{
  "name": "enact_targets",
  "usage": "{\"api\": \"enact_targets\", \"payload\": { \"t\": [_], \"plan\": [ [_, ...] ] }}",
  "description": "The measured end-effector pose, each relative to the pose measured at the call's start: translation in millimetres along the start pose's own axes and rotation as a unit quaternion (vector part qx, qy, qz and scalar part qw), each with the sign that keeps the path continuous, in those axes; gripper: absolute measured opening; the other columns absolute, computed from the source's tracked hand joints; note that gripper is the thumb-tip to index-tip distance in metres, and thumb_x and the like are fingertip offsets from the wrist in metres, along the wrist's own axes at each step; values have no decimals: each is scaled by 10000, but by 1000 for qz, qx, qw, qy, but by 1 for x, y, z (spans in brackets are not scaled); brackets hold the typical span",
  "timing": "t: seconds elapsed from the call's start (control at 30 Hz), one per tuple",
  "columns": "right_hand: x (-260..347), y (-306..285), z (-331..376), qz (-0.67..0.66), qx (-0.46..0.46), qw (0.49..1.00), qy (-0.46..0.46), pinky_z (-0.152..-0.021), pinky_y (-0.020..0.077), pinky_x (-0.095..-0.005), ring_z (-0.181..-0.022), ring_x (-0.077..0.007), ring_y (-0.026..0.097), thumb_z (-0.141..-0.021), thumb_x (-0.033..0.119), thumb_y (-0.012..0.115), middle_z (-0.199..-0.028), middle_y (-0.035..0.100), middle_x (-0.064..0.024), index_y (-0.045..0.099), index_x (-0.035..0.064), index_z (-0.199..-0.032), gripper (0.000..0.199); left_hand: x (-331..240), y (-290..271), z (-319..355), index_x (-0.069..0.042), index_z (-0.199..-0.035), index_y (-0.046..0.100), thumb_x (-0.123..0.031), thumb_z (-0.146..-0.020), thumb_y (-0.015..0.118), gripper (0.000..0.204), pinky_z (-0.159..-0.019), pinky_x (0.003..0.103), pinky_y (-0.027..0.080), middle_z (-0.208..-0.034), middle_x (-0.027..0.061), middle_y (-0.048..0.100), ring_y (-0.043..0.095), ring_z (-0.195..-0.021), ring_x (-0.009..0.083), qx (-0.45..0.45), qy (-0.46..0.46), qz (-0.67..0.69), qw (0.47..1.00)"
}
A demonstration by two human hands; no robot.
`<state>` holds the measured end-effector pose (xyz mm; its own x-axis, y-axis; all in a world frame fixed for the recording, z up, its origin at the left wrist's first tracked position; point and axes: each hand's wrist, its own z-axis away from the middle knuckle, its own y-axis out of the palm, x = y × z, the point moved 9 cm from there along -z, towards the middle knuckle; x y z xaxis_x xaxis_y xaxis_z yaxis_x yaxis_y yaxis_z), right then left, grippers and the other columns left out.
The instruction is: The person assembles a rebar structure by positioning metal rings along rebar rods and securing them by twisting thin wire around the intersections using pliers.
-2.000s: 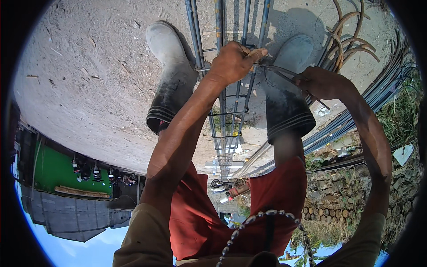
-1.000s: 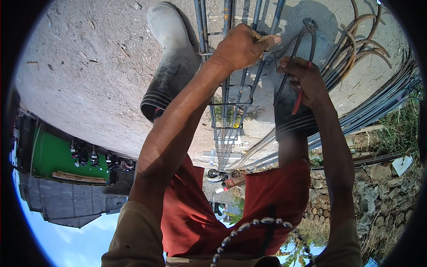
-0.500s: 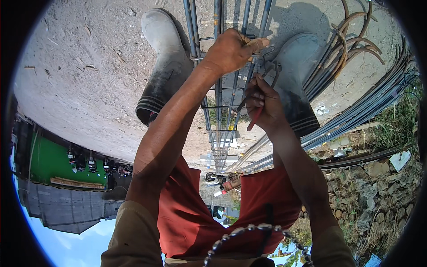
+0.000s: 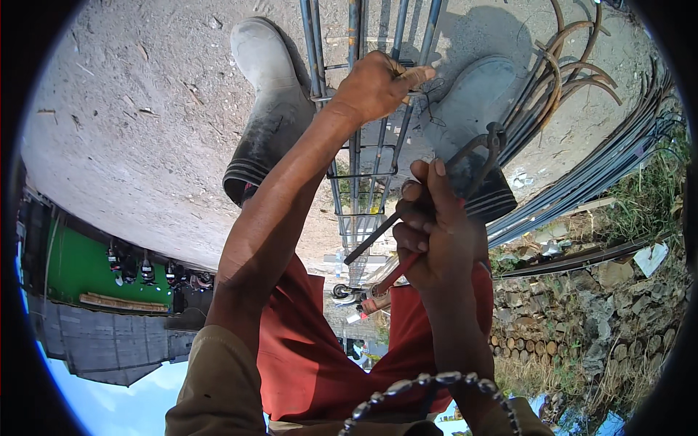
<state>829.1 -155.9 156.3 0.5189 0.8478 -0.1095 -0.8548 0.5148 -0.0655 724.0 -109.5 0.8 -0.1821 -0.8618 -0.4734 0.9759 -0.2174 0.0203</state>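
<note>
Between my feet runs a long rebar cage (image 4: 355, 156) of straight steel bars joined by square stirrups. My left hand (image 4: 374, 87) is closed on the cage beside a stirrup, its index finger reaching over the right-hand bar. The undersides of those fingers are hidden. A thin loop of tie wire (image 4: 435, 98) sticks out by that bar. In my right hand (image 4: 436, 229), lower and to the right, is a pair of pincers (image 4: 465, 149). Their jaws point up and right, apart from the cage. One handle is dark, the other red.
Grey-black rubber boots (image 4: 273, 102) stand on both sides of the cage. To the right lie hooked bars (image 4: 556, 80) and a long bundle of rebar (image 4: 582, 200), with a rubble stone bank (image 4: 603, 305) beyond. Parked motorcycles (image 4: 149, 269) show at the far left.
My right hand has drawn the pincers back from the cage, down toward me, and their jaws now tilt to the right. My left hand stays at about the same spot.
</note>
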Motion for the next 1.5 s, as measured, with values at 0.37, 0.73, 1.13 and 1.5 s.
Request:
{"api": "enact_targets", "payload": {
  "t": [0.37, 0.73, 1.13, 1.5],
  "plan": [
    [87, 75, -43, 774, 35, 479, -413, -564, 473, -355, -573, -250, 582, -703, 218, 706, -656, 620, -111, 662, 30, -773, 205, -25, 0, 8, -151, -916, 710, -270, -809, 618, 184, -692, 356, 487, -781, 154, 657, 637, -743, 280, -60, 292, -80, 951],
    [138, 59, -87, 748, 87, 459, -471, -492, 432, -369, -512, -274, 563, -781, 251, 618, -549, 553, -146, 610, 2, -653, 280, -2, 7, -2, -16, -917, 697, -521, -816, 592, 525, -614, 302, 469, -660, 110, 648, 577, -593, 143, 59, 22, -14, 998],
    [139, -30, -47, 707, 65, 690, -140, -555, 431, -302, -559, -161, 541, -888, 151, 502, -631, 550, -110, 572, -24, -1034, 239, -1, -1, 4, 0, -729, 690, -536, -812, 588, 552, -526, 284, 432, -554, 68, 578, 529, -515, 132, 38, 2, -58, 998],
    [144, -23, -44, 744, 38, 642, -180, -500, 434, -294, -548, -149, 569, -928, 234, 498, -707, 577, -108, 600, -27, -1020, 296, -9, -3, 2, -1, -701, 677, -543, -812, 581, 561, -528, 291, 433, -554, 79, 583, 531, -515, 133, 14, 28, -40, 999]
  ]
}}
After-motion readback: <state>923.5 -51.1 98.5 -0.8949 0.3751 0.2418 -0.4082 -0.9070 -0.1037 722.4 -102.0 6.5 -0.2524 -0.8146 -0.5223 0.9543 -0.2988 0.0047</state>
